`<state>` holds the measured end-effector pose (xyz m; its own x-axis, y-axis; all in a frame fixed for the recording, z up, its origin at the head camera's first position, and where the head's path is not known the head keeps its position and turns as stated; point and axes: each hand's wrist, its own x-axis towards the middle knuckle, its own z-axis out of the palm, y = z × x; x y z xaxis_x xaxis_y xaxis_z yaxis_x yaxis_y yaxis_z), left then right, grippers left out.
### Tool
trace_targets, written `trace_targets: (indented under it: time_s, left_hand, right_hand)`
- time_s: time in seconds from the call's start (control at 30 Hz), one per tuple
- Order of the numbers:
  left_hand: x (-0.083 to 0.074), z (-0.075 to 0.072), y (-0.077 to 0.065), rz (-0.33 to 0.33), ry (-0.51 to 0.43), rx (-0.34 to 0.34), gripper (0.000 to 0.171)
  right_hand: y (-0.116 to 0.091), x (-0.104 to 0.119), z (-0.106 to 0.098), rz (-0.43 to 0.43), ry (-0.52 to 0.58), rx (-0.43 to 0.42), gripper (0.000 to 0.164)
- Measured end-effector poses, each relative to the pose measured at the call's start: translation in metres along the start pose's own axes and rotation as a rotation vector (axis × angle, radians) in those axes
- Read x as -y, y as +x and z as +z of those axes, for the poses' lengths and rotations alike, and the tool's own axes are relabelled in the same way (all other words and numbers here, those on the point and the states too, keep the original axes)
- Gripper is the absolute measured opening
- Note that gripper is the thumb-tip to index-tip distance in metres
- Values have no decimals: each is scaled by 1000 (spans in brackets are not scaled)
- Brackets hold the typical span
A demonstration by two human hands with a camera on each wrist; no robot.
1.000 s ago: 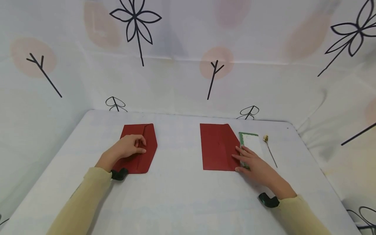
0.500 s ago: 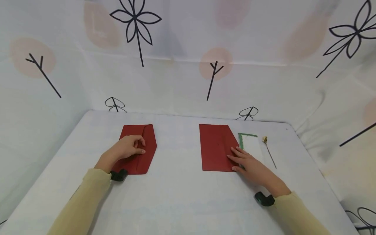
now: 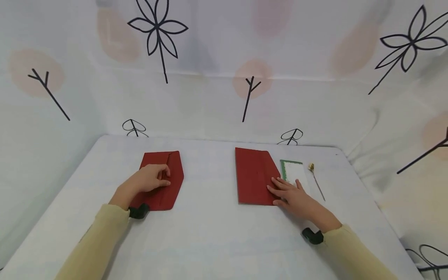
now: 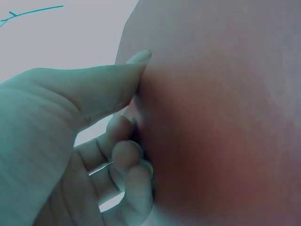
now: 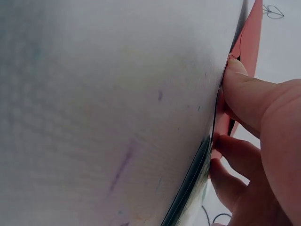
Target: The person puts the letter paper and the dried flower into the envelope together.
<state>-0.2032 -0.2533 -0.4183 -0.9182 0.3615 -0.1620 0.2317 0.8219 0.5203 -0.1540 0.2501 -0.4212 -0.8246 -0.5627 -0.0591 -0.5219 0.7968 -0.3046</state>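
Note:
Two red envelopes lie flat on the white table. On the left envelope [image 3: 178,173] rests my left hand [image 3: 141,182], its fingers loosely bent, thumb apart from them. The left wrist view shows that thumb [image 4: 108,84] and the fingertips touching the red paper, with nothing seen between them. My right hand [image 3: 297,200] lies across the pointed flap side of the right envelope [image 3: 252,177], fingers spread and mostly straight. Its thumb [image 5: 240,89] touches the envelope's edge in the right wrist view. Partly under this hand is a white card [image 3: 295,169] with a green border.
A dried flower [image 3: 311,167] on a thin stem lies right of the card. Behind the table [image 3: 206,233] hangs a white cloth [image 3: 210,109] printed with black plant drawings. Both wrists carry a dark band [image 3: 139,211].
My right hand has slid left, farther onto the right envelope's flap, and a finger has lifted. The left hand keeps its place on its envelope. The head view has shifted slightly.

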Motion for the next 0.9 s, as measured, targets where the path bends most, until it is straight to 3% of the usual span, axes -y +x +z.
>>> trace_targets:
  time_s: [0.2,0.4,0.67,0.9]
  left_hand:
    - [-16,0,-4,17,80,-17,16]
    - [-42,0,1,95,108,-55,14]
    - [-74,5,13,199,58,-76,21]
    - [-95,18,34,271,-29,-54,27]
  right_hand:
    - [0,-2,2,-4,-3,2,54]
    - [1,-5,3,-47,-23,-9,54]
    - [2,-8,5,-65,-36,-15,55]
    - [3,-5,1,-70,-46,-13,53]
